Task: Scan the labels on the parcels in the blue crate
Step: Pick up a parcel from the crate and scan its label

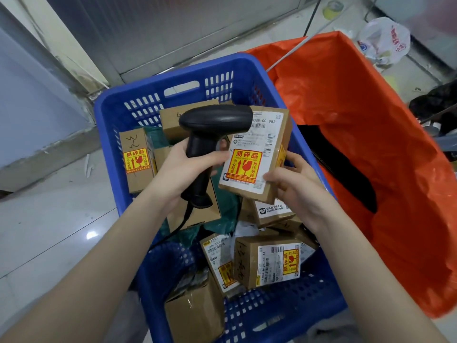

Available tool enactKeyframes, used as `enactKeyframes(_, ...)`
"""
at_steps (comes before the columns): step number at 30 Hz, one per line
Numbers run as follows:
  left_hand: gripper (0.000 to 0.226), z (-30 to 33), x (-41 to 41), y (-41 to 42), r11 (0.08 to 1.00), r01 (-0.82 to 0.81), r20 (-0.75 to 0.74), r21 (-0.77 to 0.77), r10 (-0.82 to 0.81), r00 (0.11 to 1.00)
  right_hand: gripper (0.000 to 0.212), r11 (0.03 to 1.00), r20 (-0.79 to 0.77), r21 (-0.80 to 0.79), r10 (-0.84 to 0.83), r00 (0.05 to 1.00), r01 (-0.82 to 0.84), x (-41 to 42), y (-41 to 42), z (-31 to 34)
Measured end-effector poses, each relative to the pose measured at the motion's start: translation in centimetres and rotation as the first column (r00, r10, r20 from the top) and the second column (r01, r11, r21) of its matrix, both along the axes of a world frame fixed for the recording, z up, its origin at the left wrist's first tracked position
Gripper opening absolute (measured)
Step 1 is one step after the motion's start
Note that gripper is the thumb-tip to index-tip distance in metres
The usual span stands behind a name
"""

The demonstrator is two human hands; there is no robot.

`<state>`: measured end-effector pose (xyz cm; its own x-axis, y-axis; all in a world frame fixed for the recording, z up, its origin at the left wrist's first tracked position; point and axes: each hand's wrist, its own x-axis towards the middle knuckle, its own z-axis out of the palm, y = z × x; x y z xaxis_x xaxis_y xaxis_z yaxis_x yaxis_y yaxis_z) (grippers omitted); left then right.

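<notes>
A blue plastic crate (173,78) stands on the floor with several small cardboard parcels in it. My left hand (183,169) grips the handle of a black barcode scanner (212,125), whose head points right over a parcel's label. My right hand (294,184) holds that brown parcel (257,154) above the crate, label side up, with a white shipping label and a yellow-red fragile sticker. The scanner's cable hangs down across the crate. Other labelled parcels (269,261) lie near the crate's near end, and one (136,159) stands at the left wall.
A large orange bag (371,120), open with a dark inside, stands right beside the crate. A white plastic bag (385,40) and a tape roll (332,8) lie on the floor behind it. Glossy tiles lie to the left, a wall and door frame beyond.
</notes>
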<state>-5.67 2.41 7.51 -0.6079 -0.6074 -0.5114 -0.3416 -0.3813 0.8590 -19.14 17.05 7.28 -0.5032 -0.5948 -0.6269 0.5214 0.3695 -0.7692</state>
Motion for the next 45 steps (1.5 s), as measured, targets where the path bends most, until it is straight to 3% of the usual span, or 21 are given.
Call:
enactKeyframes(4, 0.037, 0.0, -0.3, -0.1, 1.000, 0.009, -0.029, 0.023, -0.008, 1.000, 0.066, 1.000, -0.013, 0.002, 0.010, 1.000, -0.010, 0.3, -0.4, 0.0)
enactKeyframes(9, 0.031, 0.1, -0.4, -0.2, 1.000, 0.024, -0.041, 0.018, -0.023, 0.999, 0.050, 1.000, 0.049, 0.009, -0.016, 0.999, 0.016, 0.1, -0.5, -0.2)
enactKeyframes(13, 0.018, 0.2, -0.7, -0.1, 1.000, 0.000, -0.015, 0.004, 0.000, 1.000, 0.047, 0.995, -0.072, 0.055, -0.084, 0.994, 0.088, -0.1, -0.7, -0.5)
enactKeyframes(18, 0.022, 0.5, -0.9, -0.3, 1.000, 0.013, -0.005, 0.006, -0.013, 1.000, 0.056, 0.986, -0.265, 0.094, -0.107, 0.958, 0.136, -0.3, -0.5, -1.1)
enactKeyframes(45, 0.015, 1.0, -0.9, -0.2, 0.993, 0.121, 0.044, -0.010, -0.120, 0.992, 0.061, 0.986, -0.275, 0.100, -0.103, 0.956, 0.135, -0.6, -0.5, -2.2)
